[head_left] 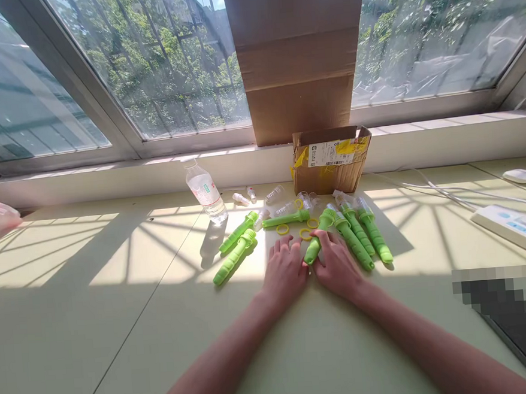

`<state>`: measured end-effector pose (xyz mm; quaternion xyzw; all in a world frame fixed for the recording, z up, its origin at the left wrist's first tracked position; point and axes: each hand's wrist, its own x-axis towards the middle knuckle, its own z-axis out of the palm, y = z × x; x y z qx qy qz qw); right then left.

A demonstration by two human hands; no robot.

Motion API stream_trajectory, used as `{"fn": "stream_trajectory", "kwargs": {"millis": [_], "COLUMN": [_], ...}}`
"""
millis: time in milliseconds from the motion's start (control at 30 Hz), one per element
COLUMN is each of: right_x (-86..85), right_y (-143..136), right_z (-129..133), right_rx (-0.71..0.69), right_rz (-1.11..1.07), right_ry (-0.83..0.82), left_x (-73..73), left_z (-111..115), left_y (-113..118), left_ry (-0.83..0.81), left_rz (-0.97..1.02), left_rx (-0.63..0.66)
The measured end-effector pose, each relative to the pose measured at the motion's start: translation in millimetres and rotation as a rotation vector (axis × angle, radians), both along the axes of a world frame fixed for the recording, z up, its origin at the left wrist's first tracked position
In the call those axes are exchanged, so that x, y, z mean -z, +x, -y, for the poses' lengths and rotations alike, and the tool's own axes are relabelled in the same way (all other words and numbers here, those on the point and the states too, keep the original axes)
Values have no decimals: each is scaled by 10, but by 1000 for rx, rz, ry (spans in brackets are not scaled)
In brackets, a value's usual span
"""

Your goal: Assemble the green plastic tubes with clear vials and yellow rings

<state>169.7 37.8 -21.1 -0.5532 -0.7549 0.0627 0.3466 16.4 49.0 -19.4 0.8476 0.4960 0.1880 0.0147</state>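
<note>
Centrally, bare arms [250,333]: two, entering from the bottom edge, slanting inward and up to hands set close together just right of mid-frame.
Left hand [287,264]: palm down, back turned up, aimed at the top of the frame; fingers loosely bent, slightly parted, tips toward the table [120,351]; thumb just beside the lower end of the held green tube [317,244]; contact there: cannot tell.
Right hand [339,268]: back turned up, angled to the upper left; thumb and index finger pinching the held green tube from its right side; remaining fingers curled, partly hidden.
Held green tube: between the hands, right of mid-frame; long axis slanting lower left to upper right; narrow end toward the person, threaded collar toward the cardboard box [329,174].
Tubes, left group [234,259]: two, green, near-parallel, collars to the upper right.
Tube, crosswise [285,220]: one, green, long axis nearly level, collar at right.
Tubes, right group [355,243]: three, green, clear-topped, narrow ends to the lower right.
Yellow rings [283,234]: several, scattered above the hands.
Clear caps [274,194]: loose, below and left of the cardboard box.
Water bottle [206,192]: transparent, leaning to the left in view, left of mid-frame.
Power strip [510,226]: white, right edge.
</note>
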Motion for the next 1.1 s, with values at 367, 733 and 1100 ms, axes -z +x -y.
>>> {"fn": "stream_trajectory", "kwargs": {"millis": [367, 733, 1100], "right_x": [-17, -21, -93], "right_y": [11, 26, 11], "right_z": [5, 25, 76], "right_rx": [-88, -236, -384], "right_rz": [82, 41, 64], "right_ry": [-28, -83, -63], "left_x": [-28, -95, -68], "left_z": [-10, 19, -53], "left_y": [-6, -5, -20], "left_ry": [-43, -98, -91], "left_rz": [-31, 34, 123], "left_rx": [-22, -6, -54]}}
